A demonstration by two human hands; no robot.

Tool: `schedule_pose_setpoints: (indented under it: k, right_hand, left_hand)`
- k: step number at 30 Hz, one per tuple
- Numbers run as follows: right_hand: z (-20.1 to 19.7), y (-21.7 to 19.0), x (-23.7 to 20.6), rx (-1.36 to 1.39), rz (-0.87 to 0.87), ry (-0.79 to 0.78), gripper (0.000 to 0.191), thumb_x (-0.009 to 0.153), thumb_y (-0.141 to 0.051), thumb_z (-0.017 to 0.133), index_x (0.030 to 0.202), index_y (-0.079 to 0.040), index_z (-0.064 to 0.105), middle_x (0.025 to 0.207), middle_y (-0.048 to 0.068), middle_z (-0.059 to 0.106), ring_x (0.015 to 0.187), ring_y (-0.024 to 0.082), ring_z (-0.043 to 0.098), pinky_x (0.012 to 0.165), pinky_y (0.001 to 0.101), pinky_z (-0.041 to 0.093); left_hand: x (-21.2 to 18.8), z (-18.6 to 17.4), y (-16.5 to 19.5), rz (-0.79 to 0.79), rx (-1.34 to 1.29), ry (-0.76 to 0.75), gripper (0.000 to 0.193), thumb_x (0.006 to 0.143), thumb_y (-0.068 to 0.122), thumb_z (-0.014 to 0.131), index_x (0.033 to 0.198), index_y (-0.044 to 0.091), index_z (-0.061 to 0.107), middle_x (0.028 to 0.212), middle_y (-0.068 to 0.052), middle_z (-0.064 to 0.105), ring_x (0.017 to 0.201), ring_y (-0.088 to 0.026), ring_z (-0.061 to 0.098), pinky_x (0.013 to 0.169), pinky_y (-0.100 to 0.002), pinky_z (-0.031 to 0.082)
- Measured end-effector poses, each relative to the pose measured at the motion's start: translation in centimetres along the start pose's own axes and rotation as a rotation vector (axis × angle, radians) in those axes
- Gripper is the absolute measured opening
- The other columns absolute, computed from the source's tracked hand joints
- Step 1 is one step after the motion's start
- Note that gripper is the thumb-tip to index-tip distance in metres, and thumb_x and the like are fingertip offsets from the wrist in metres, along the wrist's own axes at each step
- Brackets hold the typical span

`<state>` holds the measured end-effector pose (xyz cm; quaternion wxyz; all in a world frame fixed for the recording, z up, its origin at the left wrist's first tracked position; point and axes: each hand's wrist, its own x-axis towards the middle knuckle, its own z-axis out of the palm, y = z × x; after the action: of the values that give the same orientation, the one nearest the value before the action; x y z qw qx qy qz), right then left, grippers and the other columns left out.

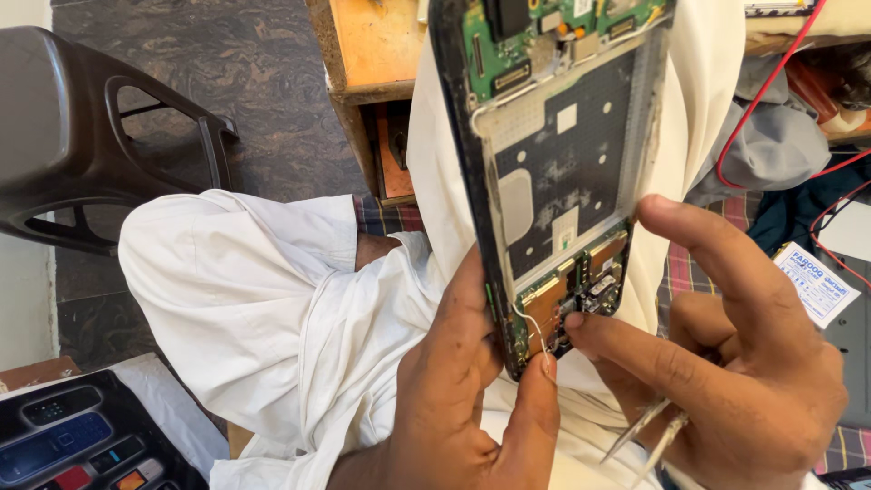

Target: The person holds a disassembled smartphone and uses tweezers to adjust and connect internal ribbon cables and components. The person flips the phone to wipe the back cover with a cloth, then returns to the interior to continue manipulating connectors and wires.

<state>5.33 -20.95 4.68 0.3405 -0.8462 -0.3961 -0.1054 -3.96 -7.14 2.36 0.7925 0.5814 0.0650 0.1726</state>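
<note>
opened phone (pixel 553 163) held upright over the lap, back cover off, dark inner frame and green circuit boards at top and bottom showing. left hand (pixel 454 390) grips the phone's lower left edge, thumb pressed along the side, forefinger tip on the small bottom board (pixel 567 299) beside a thin white wire (pixel 531 327). right hand (pixel 726 354) closes on metal tweezers (pixel 649 436), tips pointing down-left and away from the phone; its forefinger tip touches the bottom board, thumb rests at the phone's lower right edge. white garment (pixel 263 299) covers the knees beneath. dark plastic chair (pixel 100 136) at far left on the stone floor. wooden bench (pixel 372 54) behind the phone. red wires (pixel 771 91) hang at upper right. black tray of small handsets (pixel 82 436) at lower left corner. a printed card (pixel 817 281) lies at right.
</note>
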Motion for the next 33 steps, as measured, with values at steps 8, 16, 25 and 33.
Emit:
schedule_pose_setpoints:
  k: [8,16,25,33]
  right_hand:
    - [-0.6,1.8,0.8,0.002,-0.139,-0.147,0.031,0.069,-0.004,0.085,0.098,-0.009,0.078,0.145,0.023,0.056,0.047,-0.001,0.042,0.043,0.02,0.033]
    - [-0.3,2.0,0.4,0.056,-0.045,-0.133,0.022,0.074,-0.006,0.086,0.093,-0.006,0.074,0.145,0.02,0.059,0.048,0.0,0.043,0.047,0.0227,0.037]
    - [-0.5,2.0,0.3,0.07,-0.026,-0.124,0.028,0.069,-0.004,0.085,0.095,-0.004,0.074,0.142,0.022,0.058,0.057,0.005,0.057,0.052,0.0221,0.043]
    - [-0.9,2.9,-1.1,0.21,0.113,0.04,0.031,0.078,-0.008,0.088,0.098,0.001,0.066,0.125,0.023,0.064,0.058,0.002,0.053,0.05,0.0174,0.04]
  left_hand:
    - [0.3,-0.1,-0.7,-0.01,-0.089,0.011,0.076,0.096,-0.015,0.048,0.164,-0.007,0.015,0.152,-0.025,0.053,0.139,-0.024,0.057,0.117,-0.032,0.043]
    - [0.5,-0.8,-1.7,-0.015,-0.211,-0.055,0.081,0.098,-0.016,0.046,0.169,-0.006,0.009,0.157,-0.024,0.048,0.145,-0.024,0.054,0.123,-0.034,0.042]
    - [0.4,-0.6,-1.6,-0.022,-0.227,-0.047,0.082,0.097,-0.016,0.046,0.169,-0.006,0.007,0.157,-0.024,0.047,0.146,-0.026,0.053,0.124,-0.035,0.041]
    - [0.5,-0.6,-2.3,0.091,-0.326,0.0,0.085,0.102,-0.017,0.047,0.172,-0.002,0.001,0.16,-0.023,0.04,0.149,-0.026,0.048,0.128,-0.037,0.038]
